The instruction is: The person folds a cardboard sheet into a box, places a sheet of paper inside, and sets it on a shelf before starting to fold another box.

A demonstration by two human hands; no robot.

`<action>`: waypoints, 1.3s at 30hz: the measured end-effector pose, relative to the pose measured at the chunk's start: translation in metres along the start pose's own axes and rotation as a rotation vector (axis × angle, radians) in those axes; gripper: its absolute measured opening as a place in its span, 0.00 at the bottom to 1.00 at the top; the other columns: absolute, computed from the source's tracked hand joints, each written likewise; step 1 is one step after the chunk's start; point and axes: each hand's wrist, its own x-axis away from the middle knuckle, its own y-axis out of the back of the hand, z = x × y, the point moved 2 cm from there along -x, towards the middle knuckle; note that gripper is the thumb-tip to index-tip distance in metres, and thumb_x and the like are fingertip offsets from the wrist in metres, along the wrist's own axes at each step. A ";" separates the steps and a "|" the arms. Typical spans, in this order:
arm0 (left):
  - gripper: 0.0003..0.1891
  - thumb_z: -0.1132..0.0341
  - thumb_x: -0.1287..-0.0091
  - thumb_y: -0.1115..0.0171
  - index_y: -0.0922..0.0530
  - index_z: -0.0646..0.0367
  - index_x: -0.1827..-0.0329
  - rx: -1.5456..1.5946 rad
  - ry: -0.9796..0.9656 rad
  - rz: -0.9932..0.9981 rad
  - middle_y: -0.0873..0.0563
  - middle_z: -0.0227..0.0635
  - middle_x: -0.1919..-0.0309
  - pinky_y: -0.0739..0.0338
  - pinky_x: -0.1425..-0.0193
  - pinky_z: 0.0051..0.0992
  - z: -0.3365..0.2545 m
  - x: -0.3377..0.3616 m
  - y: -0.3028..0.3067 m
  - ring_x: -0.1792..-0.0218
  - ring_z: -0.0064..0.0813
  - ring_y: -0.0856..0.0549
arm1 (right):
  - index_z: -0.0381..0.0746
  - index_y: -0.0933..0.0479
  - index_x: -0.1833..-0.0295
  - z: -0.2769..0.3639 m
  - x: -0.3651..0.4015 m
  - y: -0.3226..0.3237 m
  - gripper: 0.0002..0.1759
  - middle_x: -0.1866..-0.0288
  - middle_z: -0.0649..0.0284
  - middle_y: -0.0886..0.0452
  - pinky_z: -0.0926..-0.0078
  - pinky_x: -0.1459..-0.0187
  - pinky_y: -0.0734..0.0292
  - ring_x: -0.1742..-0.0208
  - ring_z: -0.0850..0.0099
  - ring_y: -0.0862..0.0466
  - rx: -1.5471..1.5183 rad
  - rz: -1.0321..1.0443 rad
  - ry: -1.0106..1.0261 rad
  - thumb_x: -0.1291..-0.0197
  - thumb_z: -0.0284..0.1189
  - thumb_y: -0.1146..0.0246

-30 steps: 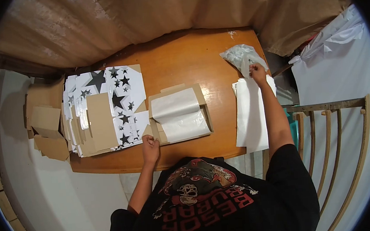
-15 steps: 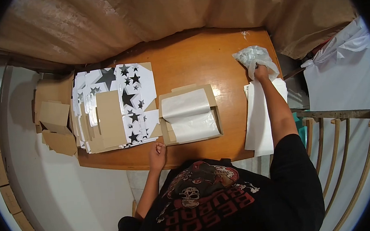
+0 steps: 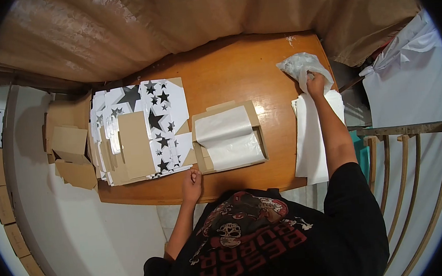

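My right hand (image 3: 316,85) is at the mouth of a clear plastic bag (image 3: 298,65) at the table's far right. Its fingers are curled, and whatever they hold is hidden or too small to make out. By the near edge of the table, my left hand (image 3: 192,182) is loosely closed with nothing visible in it. Just right of that hand lies an open cardboard box (image 3: 263,153). A whitish translucent sheet (image 3: 229,137) covers most of its inside and drapes over the back flap.
Flat white cardboard pieces with black stars (image 3: 154,120) are stacked on the left of the wooden table (image 3: 221,70). Folded brown cardboard (image 3: 71,142) stands beyond them. White paper sheets (image 3: 310,146) lie under my right forearm. A wooden rack (image 3: 403,175) stands at the right.
My right hand has drawn back slightly from inside the bag's mouth, so more of it shows. The left hand stays by the table edge. The view has shifted a little.
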 end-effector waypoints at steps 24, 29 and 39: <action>0.13 0.63 0.21 0.39 0.20 0.62 0.62 0.154 0.047 -0.015 0.24 0.24 0.78 0.32 0.70 0.24 0.036 0.011 -0.007 0.76 0.15 0.28 | 0.31 0.18 0.56 0.066 0.128 0.057 0.11 0.69 0.63 0.16 0.78 0.68 0.20 0.71 0.76 0.15 -0.805 -0.193 -0.454 0.29 0.30 0.29; 0.17 0.58 0.20 0.38 0.20 0.63 0.64 0.218 0.125 0.038 0.24 0.27 0.78 0.31 0.68 0.25 0.033 0.002 -0.012 0.75 0.17 0.28 | 0.32 0.15 0.55 0.139 0.165 0.048 0.11 0.70 0.66 0.16 0.81 0.70 0.25 0.73 0.80 0.19 -0.733 0.140 -0.532 0.30 0.30 0.28; 0.21 0.54 0.22 0.36 0.22 0.63 0.68 0.138 0.155 0.059 0.24 0.29 0.79 0.30 0.68 0.29 0.040 -0.005 -0.010 0.75 0.20 0.28 | 0.29 0.13 0.56 0.223 0.236 -0.006 0.09 0.68 0.59 0.11 0.72 0.66 0.20 0.71 0.73 0.14 -0.559 0.743 -0.274 0.37 0.25 0.27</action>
